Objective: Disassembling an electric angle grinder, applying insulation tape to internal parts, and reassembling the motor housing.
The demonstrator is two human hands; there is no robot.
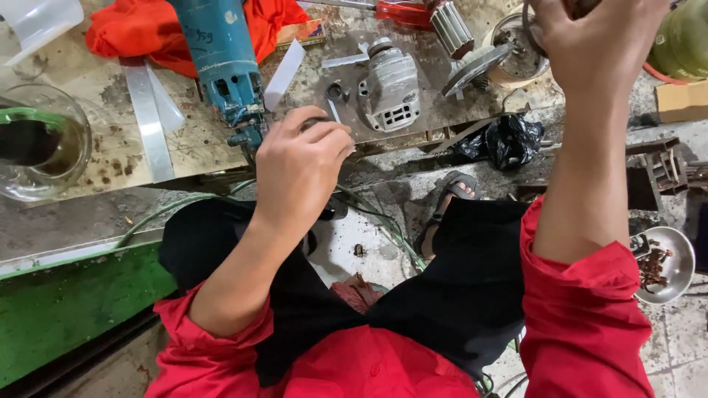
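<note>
Seated person in red sleeves and black trousers, seen from above; a sandalled foot (448, 199) rests on the stained floor between the knees. Nearest container: a small metal bowl (675, 250) on the floor by the right elbow, holding rusty brown small parts. Left hand (302, 166) is at the near edge of the counter (110, 158), fingers curled together around something small and dark at the fingertips; what it is cannot be told. This hand sits just beside the lower end of a teal power tool body (225, 63), which stands tilted on the counter with exposed wiring at its bottom, touching or nearly touching the hand. A thin green cable (369, 214) trails from under the hand toward the floor. Right hand (590, 37) is raised farther back, fingers closed on a dark round part at the top edge of the frame, mostly hidden by the hand; it hangs over a round metal ring-shaped housing (516, 51). Between the hands lies a grey metal gear housing (391, 88), with a small spanner (335, 99) just left of it and a toothed armature (451, 28) behind. Black plastic bag (505, 140) sits below the counter edge. Far left: a clear glass bowl (70, 158) holding dark liquid, a clear plastic tub (40, 22) behind it. A flat metal strip (147, 121) lies on the counter, and a red cloth (147, 29) is bunched behind the tool. Green gas cylinder (682, 40) far right.
</note>
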